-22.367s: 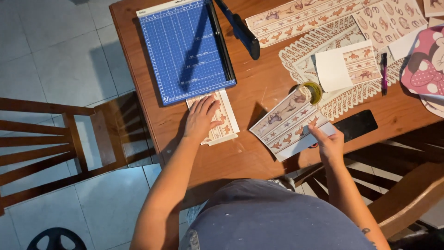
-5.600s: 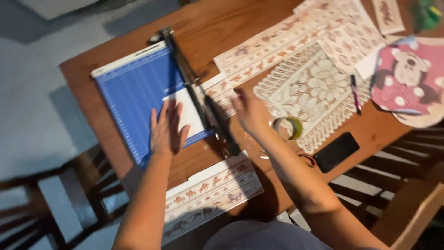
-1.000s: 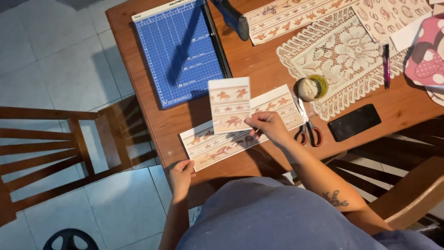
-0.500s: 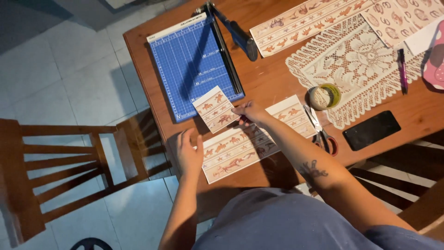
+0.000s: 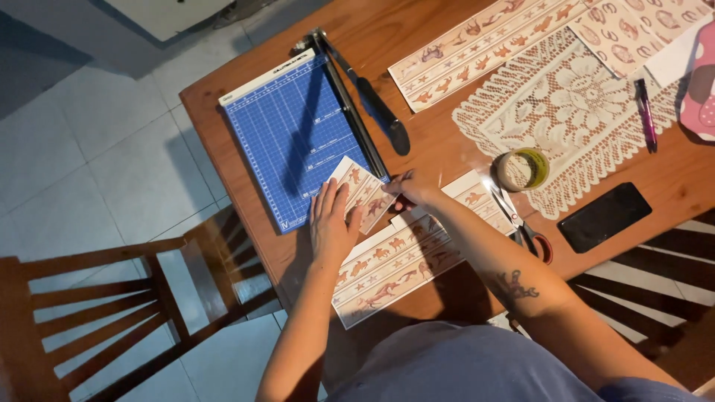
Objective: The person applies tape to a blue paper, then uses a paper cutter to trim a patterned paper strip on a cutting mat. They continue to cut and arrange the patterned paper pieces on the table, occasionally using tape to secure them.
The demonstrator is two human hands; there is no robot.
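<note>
looking down from the head camera: left hand point(image 5: 333, 223) laid flat, fingers spread, palm down on a small patterned paper piece point(image 5: 363, 192), gripping nothing. right hand point(image 5: 412, 191) pinched shut on the right edge of that same piece, thumb and fingertips closed over it. piece lying tilted across the lower right corner of the blue paper trimmer point(image 5: 298, 138), partly on its gridded bed, partly over the bare table.

just below both hands, a long patterned paper strip point(image 5: 402, 260) running slantwise toward the near edge of the wooden table point(image 5: 417, 30), its lower end reaching that edge; right forearm crossing above its upper part and hiding some of it. trimmer's black blade arm point(image 5: 361, 100) lying down along the bed's right side, handle end pointing toward the table's middle.

right of the hands: roll of tape point(image 5: 523, 169) on the corner of a white lace doily point(image 5: 573, 112), scissors point(image 5: 518, 219) with red handles just beside the roll, black phone point(image 5: 605, 217) face down near the table's right near edge. pen point(image 5: 645, 112) resting on the doily's right side. more patterned strips point(image 5: 477, 48) along the far edge, a pink item cut off at the right border.

trimmer set at the table's left edge. beyond that edge, pale tiled floor point(image 5: 89, 171) and a wooden chair point(image 5: 112, 298) with slatted back, standing apart from the table at the lower left. dim, warm lighting.
</note>
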